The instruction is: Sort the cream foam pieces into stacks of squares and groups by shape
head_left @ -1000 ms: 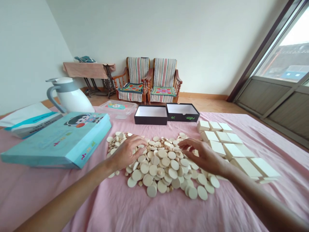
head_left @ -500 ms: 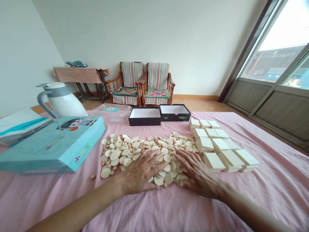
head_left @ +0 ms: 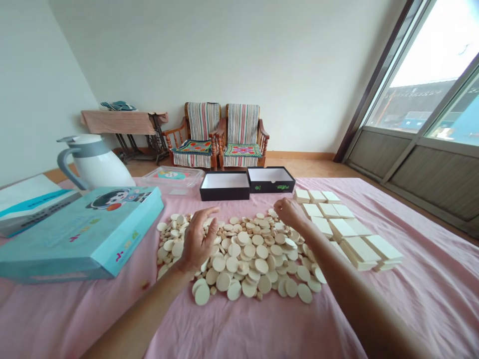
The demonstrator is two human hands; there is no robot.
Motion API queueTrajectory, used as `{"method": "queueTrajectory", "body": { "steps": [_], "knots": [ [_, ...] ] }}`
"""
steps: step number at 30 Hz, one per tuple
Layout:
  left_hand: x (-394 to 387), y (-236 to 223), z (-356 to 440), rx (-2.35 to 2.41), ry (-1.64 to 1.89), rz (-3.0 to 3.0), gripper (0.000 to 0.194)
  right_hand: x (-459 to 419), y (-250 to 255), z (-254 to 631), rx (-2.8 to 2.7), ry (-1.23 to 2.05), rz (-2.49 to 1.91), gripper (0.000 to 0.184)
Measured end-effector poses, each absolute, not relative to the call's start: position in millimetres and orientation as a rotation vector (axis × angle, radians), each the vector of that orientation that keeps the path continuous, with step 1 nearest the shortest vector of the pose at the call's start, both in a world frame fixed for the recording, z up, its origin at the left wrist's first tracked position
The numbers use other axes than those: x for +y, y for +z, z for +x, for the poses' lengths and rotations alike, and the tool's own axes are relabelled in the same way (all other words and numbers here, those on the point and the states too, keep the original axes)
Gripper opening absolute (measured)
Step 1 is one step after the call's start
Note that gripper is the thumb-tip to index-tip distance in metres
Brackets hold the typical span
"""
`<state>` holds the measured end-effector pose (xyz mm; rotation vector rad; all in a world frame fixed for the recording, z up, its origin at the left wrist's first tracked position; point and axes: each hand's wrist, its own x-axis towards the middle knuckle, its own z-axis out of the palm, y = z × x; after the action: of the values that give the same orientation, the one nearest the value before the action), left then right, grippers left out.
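Note:
A wide pile of pale round wooden discs [head_left: 243, 251], mixed with small wooden pieces, lies on the pink cloth in front of me. My left hand [head_left: 200, 238] is over the left part of the pile, its fingers curved and the thumb held apart, with nothing visible in it. At the pile's far right edge is my right hand [head_left: 291, 213], its fingers curled in beside the discs. Whatever those fingers may hold is hidden. My right forearm crosses in front of some stacks of pale rectangular wooden blocks [head_left: 359, 249].
Two open black boxes [head_left: 224, 192] with white insides stand beyond the pile. On the left are a light-blue cartoon box [head_left: 123, 232], a white jug [head_left: 99, 162] with a grey handle, and a clear plastic case [head_left: 187, 187]. Two wooden chairs [head_left: 243, 134] stand by the wall.
Both hands have lifted from flat on the near discs and moved away from me, the left also leftward. My right fingers have curled. The discs now spread wider and nearer to me.

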<state>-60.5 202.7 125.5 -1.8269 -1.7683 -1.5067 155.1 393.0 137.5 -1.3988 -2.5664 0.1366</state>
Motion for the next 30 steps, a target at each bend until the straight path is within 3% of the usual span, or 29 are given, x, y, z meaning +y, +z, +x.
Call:
{"method": "queueTrajectory", "body": {
  "steps": [7, 19, 30],
  "knots": [
    [194.3, 110.5, -72.9, -1.639, -1.383, -1.901, 0.018, 397.6, 117.8, 145.6, -2.548, 0.098, -1.536, 0.022],
    [192.2, 112.3, -75.1, -1.659, -1.454, -1.862, 0.017, 438.8, 128.3, 139.9, -2.432, 0.187, -1.596, 0.027],
    [192.9, 111.5, -76.6, -1.694, -1.451, -1.848, 0.015, 469.1, 107.0, 122.0, -2.371, 0.308, -1.626, 0.022]
  ]
}}
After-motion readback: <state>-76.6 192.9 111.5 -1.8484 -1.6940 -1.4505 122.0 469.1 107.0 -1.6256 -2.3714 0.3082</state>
